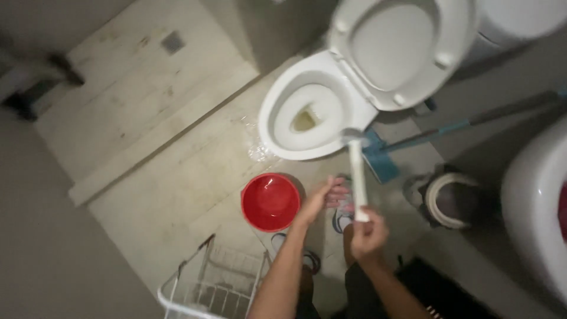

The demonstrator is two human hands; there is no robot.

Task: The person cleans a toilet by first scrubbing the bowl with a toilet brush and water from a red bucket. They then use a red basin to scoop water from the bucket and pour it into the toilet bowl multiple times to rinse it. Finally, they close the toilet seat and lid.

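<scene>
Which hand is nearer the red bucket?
Left. The left hand is open just beside the bucket; the right hand holds the brush handle farther away.

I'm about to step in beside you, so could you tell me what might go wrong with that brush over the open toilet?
The right hand grips only the bottom end of the long white brush handle, so its head at the toilet bowl rim could swing or drip. Water already lies on the floor tiles beside the bowl, a likely slip spot. The red bucket sits close by the open left hand and the feet, easy to kick.
</scene>
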